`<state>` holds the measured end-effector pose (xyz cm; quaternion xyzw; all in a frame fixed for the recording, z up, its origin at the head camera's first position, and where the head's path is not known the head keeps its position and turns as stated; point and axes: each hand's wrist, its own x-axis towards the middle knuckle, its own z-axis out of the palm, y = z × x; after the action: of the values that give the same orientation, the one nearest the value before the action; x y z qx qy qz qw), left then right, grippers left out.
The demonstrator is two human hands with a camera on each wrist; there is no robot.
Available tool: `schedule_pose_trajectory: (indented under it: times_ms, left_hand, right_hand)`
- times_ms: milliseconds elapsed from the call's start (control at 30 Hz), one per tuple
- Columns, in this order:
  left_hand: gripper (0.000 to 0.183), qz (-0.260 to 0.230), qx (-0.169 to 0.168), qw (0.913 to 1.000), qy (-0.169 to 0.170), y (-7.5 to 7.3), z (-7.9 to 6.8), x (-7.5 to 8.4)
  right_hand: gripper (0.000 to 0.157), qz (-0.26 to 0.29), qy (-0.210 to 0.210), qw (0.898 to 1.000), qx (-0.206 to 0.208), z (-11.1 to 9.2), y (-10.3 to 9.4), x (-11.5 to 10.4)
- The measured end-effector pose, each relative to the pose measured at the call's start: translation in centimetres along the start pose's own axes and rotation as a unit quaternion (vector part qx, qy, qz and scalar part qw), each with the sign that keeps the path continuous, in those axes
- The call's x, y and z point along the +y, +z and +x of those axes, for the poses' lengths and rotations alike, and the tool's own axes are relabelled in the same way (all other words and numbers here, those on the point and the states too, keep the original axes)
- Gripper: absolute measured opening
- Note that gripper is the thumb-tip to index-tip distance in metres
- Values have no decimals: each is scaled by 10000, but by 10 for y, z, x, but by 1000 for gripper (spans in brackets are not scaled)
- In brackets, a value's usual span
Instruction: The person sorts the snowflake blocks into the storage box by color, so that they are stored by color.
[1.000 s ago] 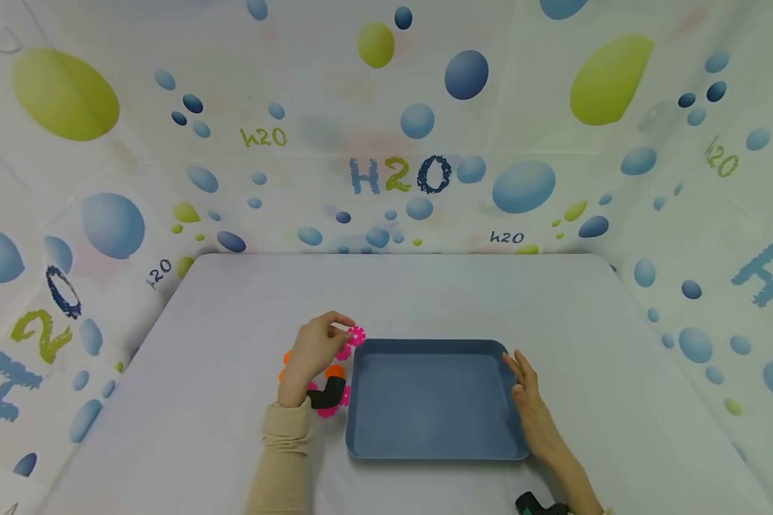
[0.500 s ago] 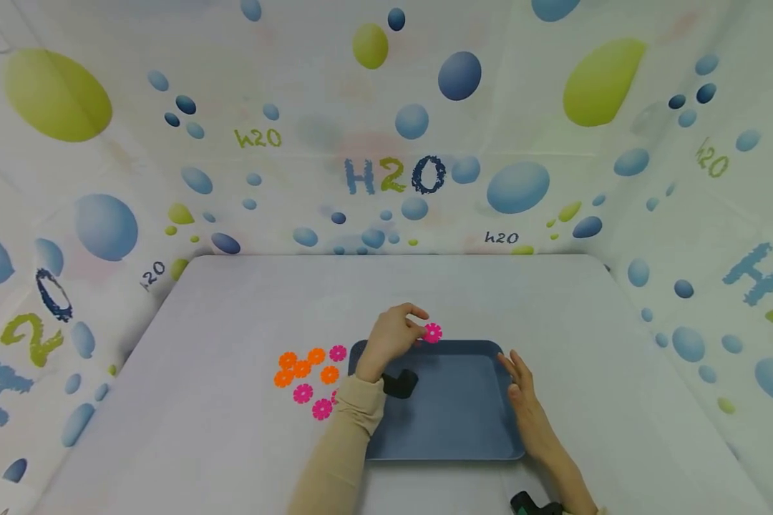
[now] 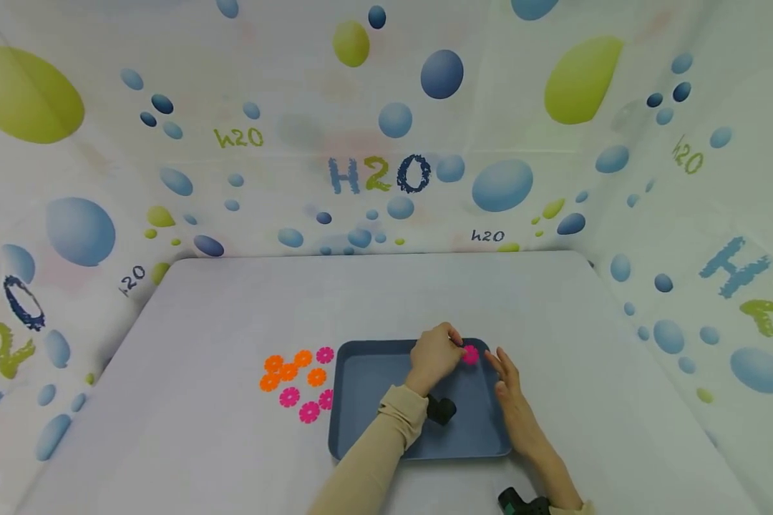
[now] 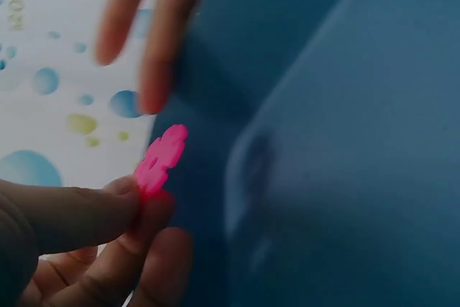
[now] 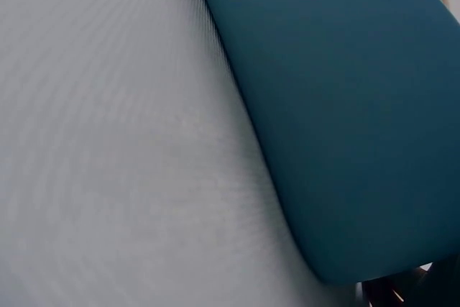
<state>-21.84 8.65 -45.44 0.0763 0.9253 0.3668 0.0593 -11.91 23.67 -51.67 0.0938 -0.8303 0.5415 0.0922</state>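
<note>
In the head view, my left hand [image 3: 435,356] is over the far right part of a blue-grey tray [image 3: 367,400]. It pinches a pink flower-shaped piece [image 3: 470,355] between thumb and fingers. The left wrist view shows this pink piece [image 4: 162,159] tilted at the fingertips, above the tray [image 4: 345,149]. My right hand [image 3: 517,408] lies along the tray's right side with its fingers extended. Its fingers [image 4: 162,55] enter the left wrist view from the top. Only the tray [image 5: 345,120] and the white surface are plain in the right wrist view.
Left of the tray lie several orange flower-shaped pieces [image 3: 288,371] and several pink flower pieces [image 3: 309,412], one close to the tray's left rim. The white table [image 3: 200,429] is enclosed by a patterned cloth backdrop [image 3: 283,71].
My left hand has carried the pink flower piece rightward from the pile, across the far rim, to over the tray's far right corner. The right hand stays at the tray's right side.
</note>
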Motion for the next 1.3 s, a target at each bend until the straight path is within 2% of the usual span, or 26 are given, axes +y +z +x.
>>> schedule_pose_trajectory:
  times_ms: [100,267,500,667,800,1067,1200,1300]
  left_hand:
    - [13,204,188,9996,38,12,0,-2]
    - [15,336,550,9974,325,23,-1,-5]
    - [22,945,1009,9881,680,28,-3,-8]
    - [22,1158,1227,9821,840,26,-3,-12]
    - [19,924,1303,9845,726,13,-5,-14]
    - [13,-8,1353,9904,277,-37,-9,-19]
    - [16,-407,1503,9875,241,-59,-10,-27]
    - [18,-681,1656,9838,113,-74,-12,-42]
  right_hand:
    - [55,3,-2,10000,19,0,1,0]
    - [54,-19,-96,10000,11,0,0,2]
    - [55,-86,-41,9999,-70,0,2,1]
    - [54,-154,4,9999,-54,2,2,0]
    - [54,-321,18,9995,-5,2,1,-1]
    - [53,-625,35,9980,43,4,0,-2]
    - [54,-530,90,9985,63,5,1,-3]
    - [54,-473,47,9989,21,6,5,-3]
